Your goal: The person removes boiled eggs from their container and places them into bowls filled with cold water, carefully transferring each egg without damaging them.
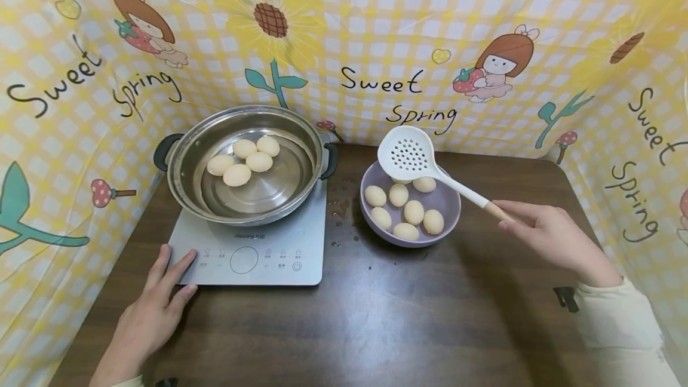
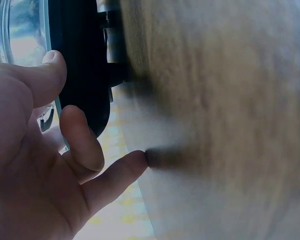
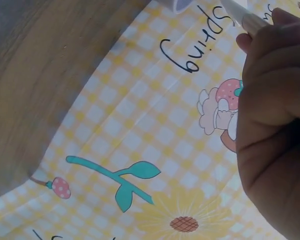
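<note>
In the head view my right hand grips the wooden handle of a white slotted spoon. The spoon's perforated head is over the back rim of a purple bowl that holds several pale eggs, partly hiding one of them. My left hand rests its spread fingers at the front left corner of a white induction cooker. On that cooker stands a steel pot with clear liquid and several more eggs inside. The right wrist view shows curled fingers round the handle.
Both cooker and bowl stand on a dark wooden table. Water drops dot the surface between them. A yellow checked cloth with printed figures encloses the back and sides. Black side handles stick out from the pot.
</note>
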A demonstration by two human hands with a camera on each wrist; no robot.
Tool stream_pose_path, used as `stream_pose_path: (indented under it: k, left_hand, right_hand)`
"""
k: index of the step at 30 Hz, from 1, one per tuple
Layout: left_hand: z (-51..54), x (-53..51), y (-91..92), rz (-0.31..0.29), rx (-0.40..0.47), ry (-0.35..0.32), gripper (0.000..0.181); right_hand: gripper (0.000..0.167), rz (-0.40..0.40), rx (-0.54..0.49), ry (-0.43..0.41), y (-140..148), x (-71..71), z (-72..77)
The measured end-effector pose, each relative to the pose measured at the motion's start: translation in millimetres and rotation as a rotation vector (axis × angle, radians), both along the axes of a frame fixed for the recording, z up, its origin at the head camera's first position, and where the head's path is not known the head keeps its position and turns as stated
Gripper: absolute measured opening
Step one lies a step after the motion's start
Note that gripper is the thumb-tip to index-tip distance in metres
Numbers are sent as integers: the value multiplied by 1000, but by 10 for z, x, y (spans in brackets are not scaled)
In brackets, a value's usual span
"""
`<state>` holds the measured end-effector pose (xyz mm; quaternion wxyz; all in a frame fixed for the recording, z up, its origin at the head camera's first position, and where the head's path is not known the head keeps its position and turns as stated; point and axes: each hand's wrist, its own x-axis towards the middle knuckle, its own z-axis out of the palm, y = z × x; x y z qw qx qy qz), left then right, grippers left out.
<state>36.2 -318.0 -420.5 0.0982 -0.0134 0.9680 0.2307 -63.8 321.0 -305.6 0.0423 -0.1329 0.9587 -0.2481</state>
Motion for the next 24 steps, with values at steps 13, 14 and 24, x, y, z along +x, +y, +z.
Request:
stream_pose_path:
  k: [13,14,24]
  left_hand:
    - [4,-5,-16,-3,-2,8,63]
    - [5,-2,-16,-3,-3,12,63]
    - [13,1,-18,4,-13,2,63]
  right_hand:
    - [45,26,-136,-217,-247,-90,228]
    - [45,35,-141,-215,-277,-103,245]
    - [37,173,-151,-100,-628,-267,354]
